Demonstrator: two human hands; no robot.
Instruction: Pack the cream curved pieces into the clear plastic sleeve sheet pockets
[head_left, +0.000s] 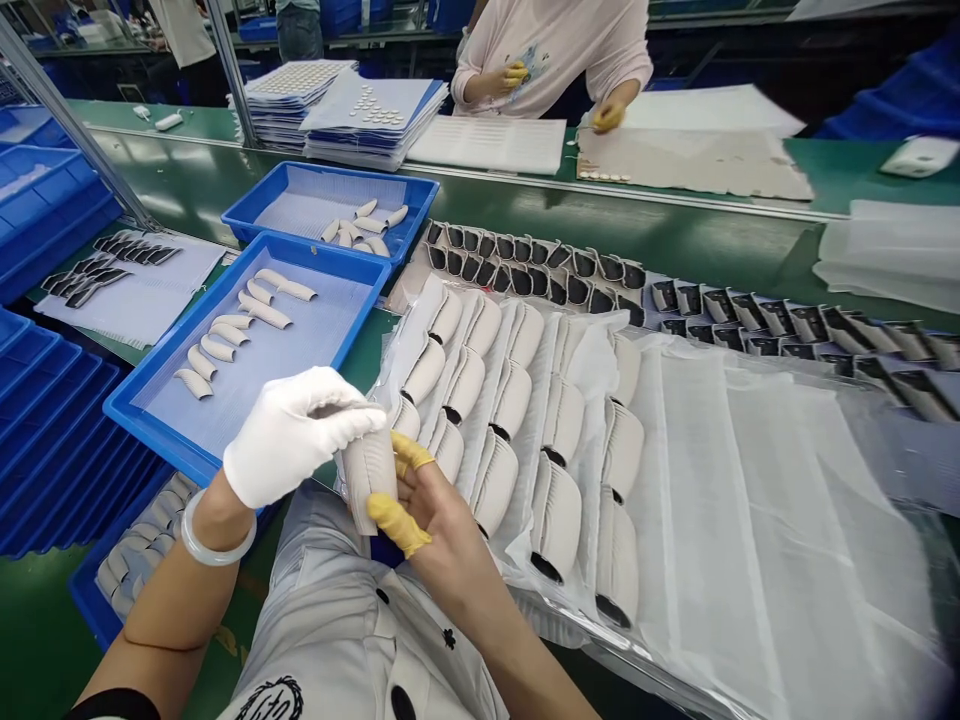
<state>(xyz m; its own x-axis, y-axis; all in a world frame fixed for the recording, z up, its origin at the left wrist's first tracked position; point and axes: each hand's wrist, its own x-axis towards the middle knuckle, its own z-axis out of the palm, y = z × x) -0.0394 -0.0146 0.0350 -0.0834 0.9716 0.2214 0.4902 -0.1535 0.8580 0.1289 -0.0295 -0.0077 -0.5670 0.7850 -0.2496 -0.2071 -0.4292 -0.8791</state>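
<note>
Between my two hands is a beige ribbed curved piece (pixel 369 478), held upright over my lap. My left hand (pixel 296 430), in a white glove, pinches its top end. My right hand (pixel 431 500) has yellow finger cots and grips the piece's right side with thumb and fingers. Similar beige pieces with dark undersides (pixel 559 515) lie in rows on a white sheeted tray (pixel 697 500) to the right. Left of my hands, a blue tray (pixel 161 425) holds several slimmer beige curved pieces (pixel 264 310).
Behind stands a second blue tray (pixel 270 195) with more pieces. Rows of black-lined pieces (pixel 525 265) run along the bench's back. Stacked blue trays (pixel 60 430) stand at left, and a lower blue bin (pixel 90 590) is beside my leg. A co-worker (pixel 555 60) sits opposite.
</note>
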